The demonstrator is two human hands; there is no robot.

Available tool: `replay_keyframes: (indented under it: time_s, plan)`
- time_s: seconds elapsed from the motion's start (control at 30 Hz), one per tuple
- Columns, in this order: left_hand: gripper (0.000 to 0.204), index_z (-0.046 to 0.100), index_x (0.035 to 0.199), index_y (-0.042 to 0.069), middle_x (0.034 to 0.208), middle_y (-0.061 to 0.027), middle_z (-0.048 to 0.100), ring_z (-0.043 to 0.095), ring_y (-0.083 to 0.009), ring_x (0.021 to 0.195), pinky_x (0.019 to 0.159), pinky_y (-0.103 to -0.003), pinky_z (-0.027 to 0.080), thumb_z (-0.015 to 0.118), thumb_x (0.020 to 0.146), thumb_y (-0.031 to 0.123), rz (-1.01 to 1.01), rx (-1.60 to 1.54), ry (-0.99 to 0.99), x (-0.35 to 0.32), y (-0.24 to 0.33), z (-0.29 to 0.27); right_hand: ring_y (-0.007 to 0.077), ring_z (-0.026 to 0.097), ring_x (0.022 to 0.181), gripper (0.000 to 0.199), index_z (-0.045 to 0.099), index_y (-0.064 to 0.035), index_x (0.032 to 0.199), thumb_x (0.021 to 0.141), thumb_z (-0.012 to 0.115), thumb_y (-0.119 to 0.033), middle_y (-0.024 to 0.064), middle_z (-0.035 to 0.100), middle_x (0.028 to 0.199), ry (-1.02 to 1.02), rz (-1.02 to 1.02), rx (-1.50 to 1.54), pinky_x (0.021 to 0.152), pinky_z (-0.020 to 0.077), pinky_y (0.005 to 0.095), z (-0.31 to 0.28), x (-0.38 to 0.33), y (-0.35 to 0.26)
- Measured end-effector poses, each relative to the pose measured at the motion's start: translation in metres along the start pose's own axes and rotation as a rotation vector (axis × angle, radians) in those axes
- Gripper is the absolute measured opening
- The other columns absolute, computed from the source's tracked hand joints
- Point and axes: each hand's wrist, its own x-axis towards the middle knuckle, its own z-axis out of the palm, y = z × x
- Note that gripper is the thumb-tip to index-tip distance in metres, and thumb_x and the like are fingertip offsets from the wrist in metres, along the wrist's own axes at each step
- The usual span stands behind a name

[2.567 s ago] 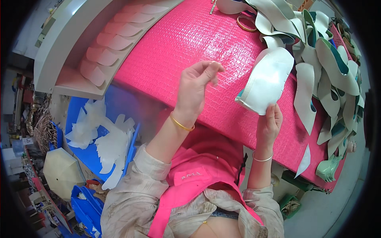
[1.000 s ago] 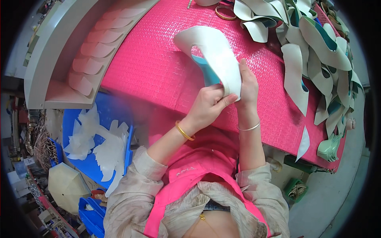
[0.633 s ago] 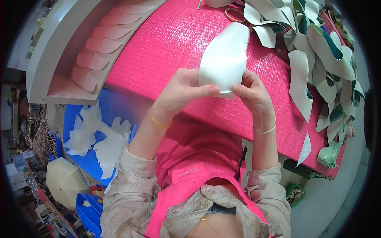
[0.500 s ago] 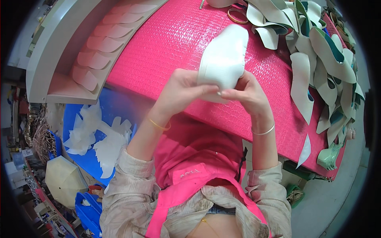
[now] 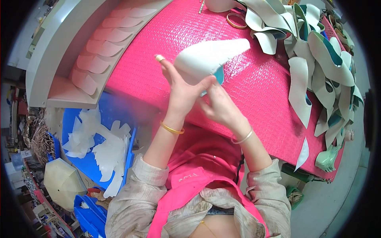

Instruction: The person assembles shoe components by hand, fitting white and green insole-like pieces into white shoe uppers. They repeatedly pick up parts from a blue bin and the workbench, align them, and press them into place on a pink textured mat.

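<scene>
A white shoe upper [image 5: 206,55] with a teal lining is held up above the pink table, its pointed end to the right. My left hand [image 5: 180,89] supports it from the left and below, one finger stretched out beside it with a pale band near the tip. The thumb of that hand reaches across to the upper's lower edge. There my right hand [image 5: 222,105] grips the edge, its fingertips meeting the left thumb. Some of the fingers on both hands are hidden behind the upper or each other.
Pink textured covering lies over the table [image 5: 158,51]. More white uppers [image 5: 325,67] pile up at its right side, near a roll of tape [image 5: 237,20]. At left, a grey housing [image 5: 59,43] holds curved white pieces [image 5: 105,47]; below stands a blue bin [image 5: 79,166] with white scraps.
The upper has turned from upright to lying sideways, its tip now pointing right and teal lining showing. My right hand has moved left against my left hand; a left finger has stretched out.
</scene>
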Motion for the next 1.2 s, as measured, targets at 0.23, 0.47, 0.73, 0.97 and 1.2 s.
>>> replay_keyframes:
  time_s: [0.23, 0.47, 0.73, 0.97, 1.2]
  plan:
    - [0.092, -0.003, 0.135, -0.009, 0.137, -0.0355, 0.004, 0.005, -0.0463, 0.130, 0.106, -0.048, 0.012, 0.057, 0.078, 0.030, 0.191, 0.352, 0.033, 0.012, -0.005, 0.008, 0.0338, 0.053, 0.101, 0.041, 0.056, -0.0064, 0.107, 0.068, 0.070, -0.012, 0.0167, 0.057, 0.107, 0.527, -0.003, -0.311, 0.081, 0.0439, 0.0363, -0.060, 0.011, 0.012]
    - [0.068, 0.017, 0.129, -0.013, 0.123, -0.0322, 0.032, 0.036, -0.0407, 0.114, 0.096, -0.046, 0.030, 0.047, 0.087, 0.031, 0.204, 0.373, 0.211, 0.030, 0.002, 0.006, 0.0115, 0.054, 0.064, 0.014, 0.061, -0.0003, 0.093, 0.083, 0.059, -0.010, 0.0011, 0.061, 0.072, 0.185, 0.166, 0.492, 0.063, 0.0449, 0.0245, -0.076, 0.065, 0.074]
    - [0.046, 0.046, 0.120, -0.003, 0.115, -0.0145, 0.055, 0.050, -0.0256, 0.110, 0.097, -0.038, 0.036, 0.039, 0.093, 0.034, -0.522, -1.488, -0.564, -0.012, 0.073, -0.003, 0.0097, 0.042, 0.053, 0.045, 0.054, 0.0002, 0.066, 0.090, 0.046, -0.037, 0.0008, 0.044, 0.051, 0.255, 0.622, 0.621, 0.050, 0.0358, 0.0302, -0.072, 0.054, 0.073]
    - [0.053, 0.046, 0.119, 0.000, 0.113, -0.0105, 0.056, 0.051, -0.0212, 0.106, 0.094, -0.034, 0.037, 0.033, 0.093, 0.044, -0.265, -1.513, -0.633, 0.033, 0.086, 0.015, 0.0235, 0.054, 0.071, 0.021, 0.055, -0.0006, 0.092, 0.078, 0.065, -0.013, 0.0107, 0.056, 0.079, 0.655, 0.067, -0.101, 0.067, 0.0446, 0.0351, -0.118, 0.020, 0.015]
    - [0.050, 0.056, 0.105, -0.001, 0.096, -0.0042, 0.057, 0.051, -0.0092, 0.086, 0.076, -0.025, 0.042, 0.038, 0.093, 0.044, 0.002, -0.568, -0.589, 0.032, 0.111, 0.022, 0.0179, 0.059, 0.068, 0.020, 0.060, -0.0022, 0.088, 0.075, 0.068, -0.015, 0.0061, 0.062, 0.076, 0.302, 0.021, 0.261, 0.065, 0.0464, 0.0301, -0.144, 0.050, -0.015]
